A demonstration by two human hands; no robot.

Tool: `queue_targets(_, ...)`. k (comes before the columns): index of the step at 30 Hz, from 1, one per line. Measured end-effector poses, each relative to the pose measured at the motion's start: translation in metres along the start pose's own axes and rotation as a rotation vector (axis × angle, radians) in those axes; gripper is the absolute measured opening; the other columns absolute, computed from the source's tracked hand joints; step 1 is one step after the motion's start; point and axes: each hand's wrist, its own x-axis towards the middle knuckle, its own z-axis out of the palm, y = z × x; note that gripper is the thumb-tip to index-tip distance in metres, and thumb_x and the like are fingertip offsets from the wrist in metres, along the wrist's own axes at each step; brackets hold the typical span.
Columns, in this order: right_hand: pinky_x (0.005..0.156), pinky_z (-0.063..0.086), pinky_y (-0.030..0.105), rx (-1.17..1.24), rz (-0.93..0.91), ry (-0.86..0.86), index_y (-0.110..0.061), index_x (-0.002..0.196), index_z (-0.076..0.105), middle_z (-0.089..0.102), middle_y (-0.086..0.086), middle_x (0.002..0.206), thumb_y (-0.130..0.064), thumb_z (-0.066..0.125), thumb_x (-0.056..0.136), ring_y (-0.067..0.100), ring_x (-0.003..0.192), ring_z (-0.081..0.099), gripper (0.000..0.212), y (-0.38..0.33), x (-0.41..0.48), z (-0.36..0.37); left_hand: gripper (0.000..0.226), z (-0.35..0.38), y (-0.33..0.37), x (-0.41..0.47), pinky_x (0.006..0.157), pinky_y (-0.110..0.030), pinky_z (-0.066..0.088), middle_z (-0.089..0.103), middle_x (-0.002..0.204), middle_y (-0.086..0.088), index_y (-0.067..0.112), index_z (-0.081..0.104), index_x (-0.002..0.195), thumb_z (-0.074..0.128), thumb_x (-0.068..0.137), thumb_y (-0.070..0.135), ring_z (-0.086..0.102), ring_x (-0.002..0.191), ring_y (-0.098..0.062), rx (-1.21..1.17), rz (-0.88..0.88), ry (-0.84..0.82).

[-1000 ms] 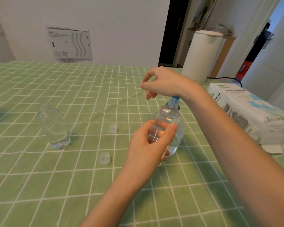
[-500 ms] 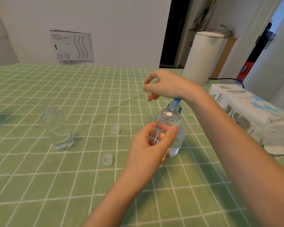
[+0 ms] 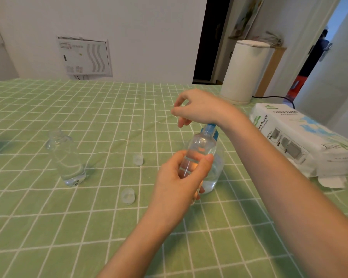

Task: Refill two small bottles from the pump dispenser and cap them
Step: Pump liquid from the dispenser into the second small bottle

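- Left hand (image 3: 180,177) grips the small bottle (image 3: 201,145) just before the pump dispenser (image 3: 217,169).
- Right hand (image 3: 199,109) rests its heel on the blue pump (image 3: 210,129), fingers loosely curled, empty.
- Green checked bench (image 3: 78,227); white wall (image 3: 149,37) behind.

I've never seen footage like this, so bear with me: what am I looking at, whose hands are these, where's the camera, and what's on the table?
There is no machine here. These are a person's two bare hands, filmed by a camera worn on the head that looks forward and down. The left hand grips a small clear plastic bottle, holding it up against a larger clear pump dispenser with a blue pump head. The right hand rests on top of that pump, its fingers loosely curled. On the green checked tablecloth stand a second clear bottle, uncapped, and two small clear caps. To the right are a white tissue pack and a white cylindrical appliance.
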Motion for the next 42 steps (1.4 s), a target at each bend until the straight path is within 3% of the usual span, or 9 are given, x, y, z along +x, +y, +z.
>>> queue_targets(5,0.068,0.047,0.021,0.015,-0.002,0.009,-0.016,0.108,0.060,0.072,-0.006,0.074,-0.028,0.052,0.091,0.010,0.084,0.068,0.022,0.001,0.000,0.001,0.022,0.000,-0.001,0.000,0.042,-0.017,0.042,0.056,0.069,-0.007,0.008,0.064,0.086,0.065,0.081,0.029,0.051,0.047,-0.009,0.009,-0.002,-0.004)
queue_targets(13,0.080,0.053,0.030,0.022,-0.014,0.026,-0.018,0.113,0.056,0.074,-0.004,0.078,-0.028,0.052,0.091,0.010,0.084,0.068,0.024,-0.001,0.001,-0.007,0.021,-0.002,0.001,0.000,0.043,-0.018,0.043,0.059,0.066,-0.001,0.012,0.065,0.089,0.065,0.081,0.031,0.052,0.049,-0.010,0.027,0.034,-0.027)
queue_targets(27,0.070,0.047,0.021,-0.019,0.005,-0.023,-0.013,0.105,0.062,0.071,-0.005,0.072,-0.026,0.053,0.090,0.011,0.077,0.067,0.021,0.001,0.002,0.003,0.023,-0.001,-0.004,0.000,0.042,-0.017,0.041,0.057,0.074,-0.010,0.011,0.064,0.087,0.065,0.079,0.033,0.052,0.048,-0.010,0.018,-0.003,-0.011)
queue_targets(32,0.073,0.050,0.024,0.005,-0.003,0.012,-0.015,0.108,0.060,0.072,-0.005,0.075,-0.027,0.053,0.091,0.012,0.084,0.068,0.022,0.001,0.000,0.001,0.022,-0.001,-0.004,0.000,0.043,-0.018,0.043,0.058,0.070,-0.005,0.013,0.065,0.087,0.065,0.079,0.033,0.052,0.049,-0.009,0.027,0.009,-0.008)
queue_targets(36,0.073,0.052,0.026,-0.015,-0.013,0.039,-0.014,0.108,0.061,0.072,-0.005,0.074,-0.026,0.052,0.091,0.011,0.077,0.066,0.023,-0.001,0.002,-0.006,0.022,-0.001,-0.003,0.000,0.043,-0.018,0.044,0.061,0.062,0.004,0.014,0.065,0.087,0.065,0.078,0.033,0.053,0.049,-0.009,0.019,0.034,-0.018)
queue_targets(42,0.066,0.048,0.020,-0.023,-0.007,0.016,-0.014,0.108,0.061,0.072,-0.006,0.074,-0.026,0.052,0.091,0.011,0.079,0.068,0.022,-0.002,0.002,-0.005,0.021,-0.001,-0.002,0.002,0.043,-0.017,0.043,0.061,0.058,0.008,0.014,0.065,0.086,0.065,0.078,0.034,0.054,0.047,-0.007,0.023,0.035,-0.020)
